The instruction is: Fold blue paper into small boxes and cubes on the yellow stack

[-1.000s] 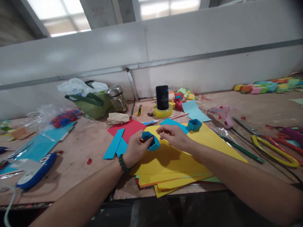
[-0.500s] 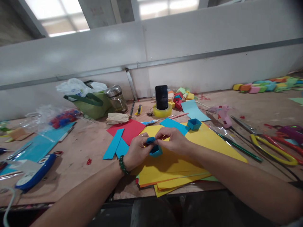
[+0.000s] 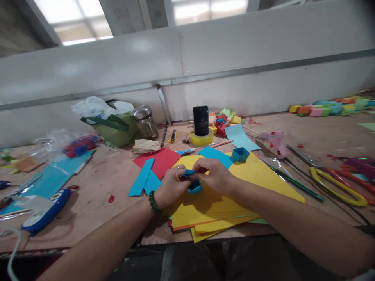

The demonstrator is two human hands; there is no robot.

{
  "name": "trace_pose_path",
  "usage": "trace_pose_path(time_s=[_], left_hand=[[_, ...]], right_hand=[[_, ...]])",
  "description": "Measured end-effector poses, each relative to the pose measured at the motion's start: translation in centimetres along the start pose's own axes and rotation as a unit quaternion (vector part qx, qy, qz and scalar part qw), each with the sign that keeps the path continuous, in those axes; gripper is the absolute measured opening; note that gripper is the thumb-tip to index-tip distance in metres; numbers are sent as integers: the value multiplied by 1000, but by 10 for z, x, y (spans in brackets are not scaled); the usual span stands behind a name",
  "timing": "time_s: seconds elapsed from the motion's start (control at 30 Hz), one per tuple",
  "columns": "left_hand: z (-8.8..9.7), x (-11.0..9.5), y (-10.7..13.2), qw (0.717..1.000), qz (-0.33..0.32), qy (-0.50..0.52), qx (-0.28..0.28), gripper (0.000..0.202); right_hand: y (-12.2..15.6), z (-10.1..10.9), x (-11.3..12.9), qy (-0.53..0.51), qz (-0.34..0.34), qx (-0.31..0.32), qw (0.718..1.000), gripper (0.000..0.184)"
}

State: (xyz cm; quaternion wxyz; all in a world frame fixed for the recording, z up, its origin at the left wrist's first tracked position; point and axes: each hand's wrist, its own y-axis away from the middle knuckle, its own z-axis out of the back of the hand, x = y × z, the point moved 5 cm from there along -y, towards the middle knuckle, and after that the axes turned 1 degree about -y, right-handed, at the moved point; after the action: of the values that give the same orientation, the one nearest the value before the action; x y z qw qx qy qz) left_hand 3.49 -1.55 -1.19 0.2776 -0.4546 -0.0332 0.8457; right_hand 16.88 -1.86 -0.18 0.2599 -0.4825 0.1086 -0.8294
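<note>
Above the yellow paper stack (image 3: pixel 216 207), both my hands pinch a small folded blue paper box (image 3: pixel 195 186). My left hand (image 3: pixel 172 183), with a green bead bracelet at the wrist, grips the box's raised flap (image 3: pixel 189 173) between thumb and fingers. The fingertips of my right hand (image 3: pixel 216 175) close on the flap's right end. The box's open hollow shows below the fingers; its far side is hidden. A second blue paper box (image 3: pixel 240 154) rests on the yellow paper to the right. Blue paper strips (image 3: pixel 142 177) lie left of my hands, partly over red paper (image 3: pixel 158 160).
A phone (image 3: pixel 200 121) stands in a tape roll (image 3: pixel 202 137) at the back. To the right lie a pink glue gun (image 3: pixel 277 142), yellow-handled scissors (image 3: pixel 336 187) and a green pencil (image 3: pixel 301 186). A blue-and-white tool (image 3: pixel 48 210) lies left, with a green bag (image 3: pixel 120 130) behind.
The raised flap has tilted flatter between my fingers, and my fingertips have shifted slightly on it. The whole view has moved a little; the other things lie as before.
</note>
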Motion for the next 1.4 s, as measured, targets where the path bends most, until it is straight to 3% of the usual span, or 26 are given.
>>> trace_pose_path(time_s=[0.13,0.3,0.43,0.5,0.6,0.7,0.83,0.97,1.23,1.33,1.4], left_hand=[[-1,1,-2,999,3,44,28,20],[-1,-3,2,1000,-9,-18,23,30],[-5,-9,4,999,-29,-3,38,23],[-4,-8,3,999,-27,-10,31,24],[1,-6,2,998,-33,-55,0,26],[4,-8,3,993,-53,-102,-24,19],[2,-10,5,989,-49,-138,-27,16],[2,-9,4,988,-48,-141,-43,11],[3,-6,3,999,3,-38,-15,4],[5,2,2,992,76,103,-19,22],[1,9,2,967,139,212,-1,40]], right_hand=[[-2,3,-2,-6,2,-19,1000,10],[0,-1,8,-19,44,4,999,7],[3,3,19,-103,76,-12,992,15],[2,6,17,-151,41,-22,988,22],[-3,11,0,-192,-66,-38,978,31],[-7,9,-16,-192,-142,18,971,30],[-7,2,-22,-187,-165,111,962,23],[-5,-1,-23,-167,-161,126,965,17],[-7,-3,-26,-104,-108,96,984,10],[-7,0,-25,-117,-100,82,985,13],[-7,2,-22,-129,-80,59,987,14]])
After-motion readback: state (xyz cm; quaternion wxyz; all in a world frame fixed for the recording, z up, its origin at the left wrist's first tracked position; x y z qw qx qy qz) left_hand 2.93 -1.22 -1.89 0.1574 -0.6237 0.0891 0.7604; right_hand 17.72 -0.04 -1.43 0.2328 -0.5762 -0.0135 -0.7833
